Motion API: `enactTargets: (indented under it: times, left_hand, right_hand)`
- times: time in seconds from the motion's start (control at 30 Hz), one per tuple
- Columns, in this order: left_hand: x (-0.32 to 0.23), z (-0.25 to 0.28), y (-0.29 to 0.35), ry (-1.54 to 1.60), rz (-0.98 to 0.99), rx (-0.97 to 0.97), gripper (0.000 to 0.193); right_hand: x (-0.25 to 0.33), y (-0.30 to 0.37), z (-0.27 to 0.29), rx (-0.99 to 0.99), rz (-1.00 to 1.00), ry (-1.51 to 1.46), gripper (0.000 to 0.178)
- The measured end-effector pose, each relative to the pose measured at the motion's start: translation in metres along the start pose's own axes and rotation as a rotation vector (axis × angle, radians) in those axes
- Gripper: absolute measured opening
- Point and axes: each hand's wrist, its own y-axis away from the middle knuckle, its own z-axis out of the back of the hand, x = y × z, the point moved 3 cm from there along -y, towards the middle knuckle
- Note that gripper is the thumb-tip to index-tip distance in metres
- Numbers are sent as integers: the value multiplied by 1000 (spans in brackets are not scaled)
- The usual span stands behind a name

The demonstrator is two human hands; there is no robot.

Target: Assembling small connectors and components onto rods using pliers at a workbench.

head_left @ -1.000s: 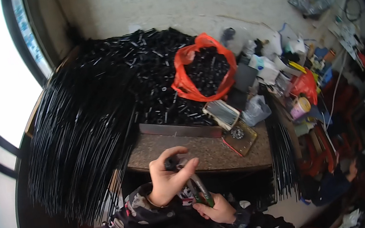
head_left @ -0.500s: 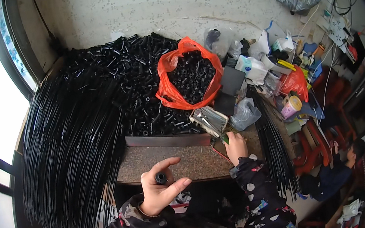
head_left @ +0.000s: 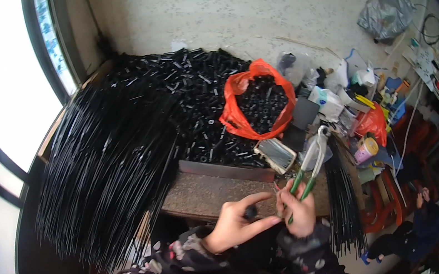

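Observation:
My right hand is closed round the green handles of a pair of pliers, whose metal jaws point up and away from me. Close beside it, my left hand keeps a short black tubular piece against its palm. The thumb and forefinger of that hand stretch toward the right hand, with a gap between them. Its other fingers are mostly hidden. Both hands are above the near edge of the brown table.
Black tubular pieces are heaped behind a low metal strip; more fill a red plastic bag. Long black rods hang over the left edge, others at the right. A phone lies near the pliers. A person is at far right.
My right hand has lifted the pliers off the table and brought them toward my left hand. The left hand has moved right, still with the black piece. The whole view has shifted.

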Motion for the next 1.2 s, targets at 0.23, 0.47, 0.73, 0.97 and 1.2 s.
enactTargets:
  times: [0.23, 0.47, 0.73, 0.97, 1.2]
  left_hand:
    - [-18, -6, 14, 42, -157, -142, 59]
    - [-30, 4, 32, 15, -130, -148, 62]
    - [-34, 14, 32, -59, -208, -38, 69]
    - [-37, 61, 30, 344, -101, -81, 70]
    - [-34, 62, 20, 29, -146, -111, 47]
  right_hand:
    - [2, 58, -58, 42, 182, -69, 22]
    - [6, 71, -72, 139, 166, -44, 21]
    - [11, 72, -75, 71, 517, 335, 26]
    - [17, 85, -35, 346, -349, 416, 18]
    - [5, 98, -42, 619, -389, 570, 39]
